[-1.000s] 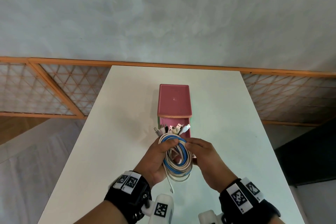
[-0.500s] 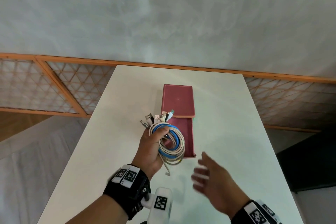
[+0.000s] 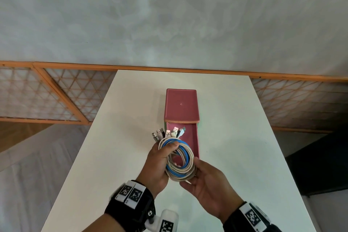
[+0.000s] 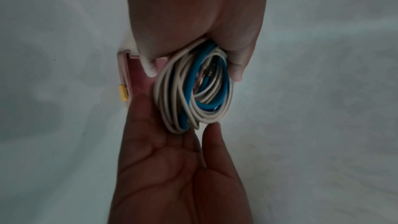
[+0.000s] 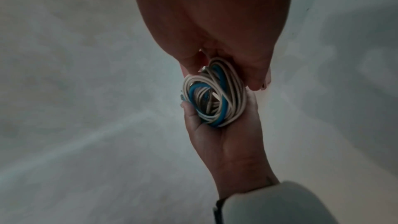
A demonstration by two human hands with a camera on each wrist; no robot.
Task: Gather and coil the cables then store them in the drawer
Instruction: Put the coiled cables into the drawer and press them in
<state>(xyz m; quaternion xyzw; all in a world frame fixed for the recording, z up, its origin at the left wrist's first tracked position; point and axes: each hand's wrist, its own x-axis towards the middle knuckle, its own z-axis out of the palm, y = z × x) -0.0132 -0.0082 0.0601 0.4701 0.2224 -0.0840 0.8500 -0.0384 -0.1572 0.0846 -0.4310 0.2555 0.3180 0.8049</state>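
A coil of white and blue cables (image 3: 177,172) hangs over the near end of the open red drawer (image 3: 197,143). Its plugs (image 3: 169,133) fan out at the far end. My left hand (image 3: 169,152) grips the coil's left side with the thumb on top. My right hand (image 3: 199,175) cups the near end palm up, thumb beside the coil and fingers beneath. In the left wrist view the coil (image 4: 178,91) sits between my left hand (image 4: 193,67) and the right palm. The right wrist view shows my right hand (image 5: 224,74) pinching the coil (image 5: 234,98).
The red drawer box (image 3: 180,105) stands mid-table on the white table (image 3: 235,137). The drawer has a yellow handle (image 4: 123,92). An orange lattice railing (image 3: 56,96) and a grey wall lie beyond the table's far edge.
The right hand let go of the coil and pulled back half a second ago. It has now returned and holds the coil's near end. The left hand kept its grip throughout.
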